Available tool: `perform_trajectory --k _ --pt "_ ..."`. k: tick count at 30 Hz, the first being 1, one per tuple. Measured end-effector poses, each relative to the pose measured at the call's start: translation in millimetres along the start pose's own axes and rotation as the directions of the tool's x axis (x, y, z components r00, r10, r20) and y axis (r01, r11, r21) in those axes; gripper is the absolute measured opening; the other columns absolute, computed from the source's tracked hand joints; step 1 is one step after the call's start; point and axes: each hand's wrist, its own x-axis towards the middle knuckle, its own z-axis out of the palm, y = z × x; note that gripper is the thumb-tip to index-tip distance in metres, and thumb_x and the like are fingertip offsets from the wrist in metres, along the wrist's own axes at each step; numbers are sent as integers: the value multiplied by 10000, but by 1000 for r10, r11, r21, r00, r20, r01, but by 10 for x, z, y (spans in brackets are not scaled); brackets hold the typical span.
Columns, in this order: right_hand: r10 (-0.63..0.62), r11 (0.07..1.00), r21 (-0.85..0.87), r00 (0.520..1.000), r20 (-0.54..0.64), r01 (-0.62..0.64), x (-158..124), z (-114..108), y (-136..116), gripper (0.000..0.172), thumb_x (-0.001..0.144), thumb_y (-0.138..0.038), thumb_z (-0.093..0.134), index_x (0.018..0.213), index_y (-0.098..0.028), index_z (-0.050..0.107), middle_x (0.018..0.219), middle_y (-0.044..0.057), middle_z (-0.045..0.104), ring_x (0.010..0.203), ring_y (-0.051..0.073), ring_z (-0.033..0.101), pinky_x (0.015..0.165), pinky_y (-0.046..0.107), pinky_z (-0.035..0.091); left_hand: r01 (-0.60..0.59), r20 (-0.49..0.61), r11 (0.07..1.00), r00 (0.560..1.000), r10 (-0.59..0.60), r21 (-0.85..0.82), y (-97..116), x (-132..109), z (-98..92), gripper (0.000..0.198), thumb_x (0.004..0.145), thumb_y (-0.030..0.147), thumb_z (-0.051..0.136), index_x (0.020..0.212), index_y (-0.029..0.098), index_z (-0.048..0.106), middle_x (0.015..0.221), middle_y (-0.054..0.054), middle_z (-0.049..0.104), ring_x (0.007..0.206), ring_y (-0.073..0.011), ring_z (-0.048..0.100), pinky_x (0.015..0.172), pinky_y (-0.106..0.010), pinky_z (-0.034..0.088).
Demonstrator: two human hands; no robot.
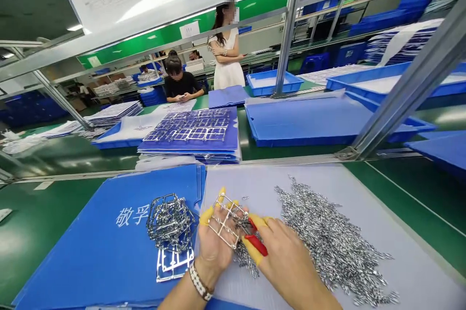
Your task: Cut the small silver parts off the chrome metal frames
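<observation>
My left hand [214,242], its fingertips in yellow covers, holds up a shiny chrome sprue frame [224,220] with small parts along its bars. My right hand [282,247] grips red-handled nippers [257,244], their jaws at the right edge of that frame. Below and to the right, a big heap of small silver parts [324,232] spreads over a whitish sheet [240,176]. Some of the same parts lie under my hands. Left of my left hand, a tangled pile of chrome sprue frames [171,222] rests on a blue board [91,251].
Beyond the bench edge stands a stack of blue sheets topped with chrome sprues [192,125]. Blue trays [298,123] sit beside it. A slanted metal post [411,77] rises at right. One person [182,79] sits across; another person [228,52] stands behind.
</observation>
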Motion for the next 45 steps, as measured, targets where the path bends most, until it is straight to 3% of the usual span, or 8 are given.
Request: perform_trajectory --k 3,8,13,15,23,32,45 --pt "-23 995 -99 997 79 31 68 -33 -125 392 772 -232 644 1153 -188 563 833 54 635 750 241 598 663 375 452 -30 0 999 1000 30 15 -28 19 -10 219 820 251 537 962 165 681 1078 -102 670 1006 -274 628 944 -427 442" --pt "5 986 -167 992 126 16 163 -71 -249 360 773 -232 644 1125 -187 587 840 63 648 763 245 597 651 367 425 -7 -39 1000 999 8 17 -49 31 3 422 854 516 503 1071 189 657 1076 -104 674 988 -266 628 1011 -450 385" --pt "19 986 -167 986 166 9 249 -70 -316 283 779 -297 661 1043 -203 622 866 73 663 765 251 603 660 372 417 -28 -26 996 999 31 85 -106 24 -49 522 819 646 461 791 179 692 954 -97 697 988 -271 621 1017 -423 372" --pt "29 987 -162 982 185 1 276 -68 -327 286 780 -301 662 1047 -204 625 867 73 668 767 250 608 665 370 417 -48 -18 993 999 50 107 -120 27 -74 512 814 646 466 760 189 690 954 -86 697 998 -276 616 1015 -426 369" --pt "36 991 -136 975 219 -6 284 -128 -330 250 787 -288 641 1026 -215 635 851 60 670 778 253 614 655 367 418 -98 20 989 995 97 106 -135 40 -112 442 838 540 509 1025 180 685 1003 -90 689 984 -245 613 1006 -411 375" --pt "45 985 -170 969 245 -3 283 -173 -344 200 805 -318 625 976 -217 641 834 61 674 788 255 619 657 358 407 -117 -3 975 993 120 188 -142 33 -122 617 809 609 508 1240 177 597 1024 -103 688 1040 -274 598 1005 -407 375" --pt "70 971 -240 946 316 9 282 -266 -359 204 744 -222 678 946 -208 667 818 71 680 777 259 632 643 354 419 -157 22 945 987 157 287 -161 29 -179 486 838 417 553 1274 205 585 1104 -83 682 1070 -247 585 993 -368 381"
